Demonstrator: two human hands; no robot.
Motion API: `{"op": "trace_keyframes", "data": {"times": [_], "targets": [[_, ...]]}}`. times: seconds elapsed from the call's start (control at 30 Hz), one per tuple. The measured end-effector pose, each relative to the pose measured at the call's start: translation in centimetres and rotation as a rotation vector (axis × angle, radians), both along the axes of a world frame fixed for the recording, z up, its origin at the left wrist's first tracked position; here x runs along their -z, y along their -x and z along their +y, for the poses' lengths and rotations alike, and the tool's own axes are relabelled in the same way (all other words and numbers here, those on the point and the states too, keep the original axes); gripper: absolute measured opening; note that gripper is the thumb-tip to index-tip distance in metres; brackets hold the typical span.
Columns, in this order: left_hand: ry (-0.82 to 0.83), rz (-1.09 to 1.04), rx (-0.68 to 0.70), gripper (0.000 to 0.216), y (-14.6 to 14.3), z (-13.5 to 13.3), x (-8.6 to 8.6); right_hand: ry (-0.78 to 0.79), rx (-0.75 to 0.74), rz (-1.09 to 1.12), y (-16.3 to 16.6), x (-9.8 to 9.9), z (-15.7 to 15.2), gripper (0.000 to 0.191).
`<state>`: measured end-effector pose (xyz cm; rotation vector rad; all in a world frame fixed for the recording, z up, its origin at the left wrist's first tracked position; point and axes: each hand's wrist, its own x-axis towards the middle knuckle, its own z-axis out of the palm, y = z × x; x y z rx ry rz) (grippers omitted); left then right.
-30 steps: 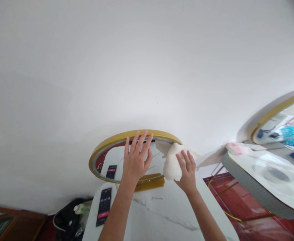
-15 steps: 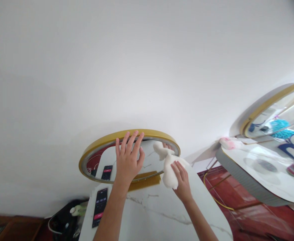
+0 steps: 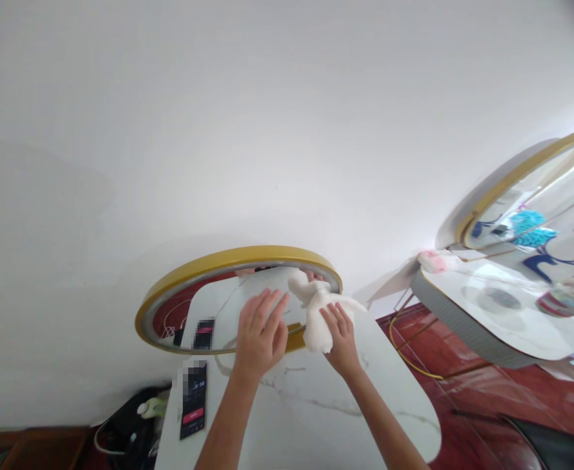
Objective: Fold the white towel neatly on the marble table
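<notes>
A round mirror (image 3: 209, 297) in a gold frame leans on the wall, standing on a white marble-patterned table (image 3: 316, 418). My right hand (image 3: 342, 336) presses a white tissue (image 3: 319, 329) near the mirror's lower right side, and the tissue's reflection shows in the glass. In front of the glass my left hand (image 3: 262, 329) is held up with its fingers stretched and nothing in it. I cannot tell whether it touches the mirror. On the table's left edge lies a phone (image 3: 194, 401) with a lit screen.
To the right stands another white table (image 3: 463, 290) with a second gold-framed mirror (image 3: 468, 228), a pink and white packet (image 3: 438, 261) and a jar (image 3: 565, 297). A black bag (image 3: 130, 424) holding a bottle (image 3: 152, 408) sits on the floor at left. A black chair (image 3: 556, 440) shows at lower right.
My left hand has come down off the mirror's top rim to in front of the glass. The right hand stays on the tissue by the glass. The view has shifted slightly right.
</notes>
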<state>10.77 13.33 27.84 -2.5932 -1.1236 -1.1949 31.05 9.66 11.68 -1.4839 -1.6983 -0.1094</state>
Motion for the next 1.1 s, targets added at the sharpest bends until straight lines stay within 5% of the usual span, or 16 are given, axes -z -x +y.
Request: {"op": "trace_keyframes", "data": {"times": [0.17, 0.27, 0.33, 0.4, 0.53, 0.83, 1.1], "targets": [[0.812, -0.406, 0.043, 0.023, -0.8, -0.7, 12.3, 0.226, -0.087, 0.077, 0.4, 3.3, -2.0, 0.081], [1.361, -0.868, -0.202, 0.017, -0.8, -0.6, 19.5, 0.173, -0.062, 0.099, 0.0, 2.5, -2.9, 0.080], [1.633, -1.255, -0.353, 0.021, -0.3, -0.4, 22.7, 0.060, -0.007, 0.096, -0.4, 1.5, -3.0, 0.075], [1.703, -1.527, -0.429, 0.023, 0.4, -0.1, 24.6, -0.018, 0.035, 0.077, -0.6, 0.6, -2.5, 0.072], [1.612, -1.682, -0.511, 0.023, 2.1, 1.0, 25.6, 0.070, 0.011, 0.054, 0.2, 1.2, -1.1, 0.070], [1.482, -1.801, -0.592, 0.016, 6.5, 2.3, 25.1, 0.401, -0.179, 0.202, 4.8, 9.0, -1.6, 0.087], [1.418, -1.840, -0.545, 0.026, 11.3, 1.5, 23.8, 0.241, -0.082, 0.517, 10.3, 13.5, -0.9, 0.079]]}}
